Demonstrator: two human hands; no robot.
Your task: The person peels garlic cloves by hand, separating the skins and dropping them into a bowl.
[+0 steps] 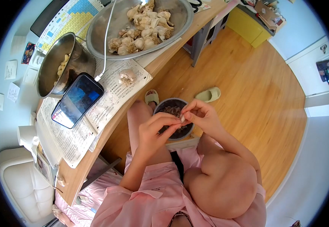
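Note:
Both of my hands meet over a grey bin (190, 133) on the floor, which holds dark scraps and peelings. A small pale garlic clove (182, 118) is pinched between the fingertips of my left hand (157, 130) and my right hand (199, 114). On the desk, a large metal bowl (96, 38) holds several garlic bulbs (145, 32). A metal pot (47, 72) beside it contains peeled cloves (63, 65). One partly broken garlic bulb (127, 76) lies on the printed papers.
A phone (77, 100) with a white cable leans against the pot. Printed papers (68, 140) cover part of the wooden desk (70, 170). Green slippers (208, 95) are on the wooden floor. A yellow box (245, 28) is at the back right.

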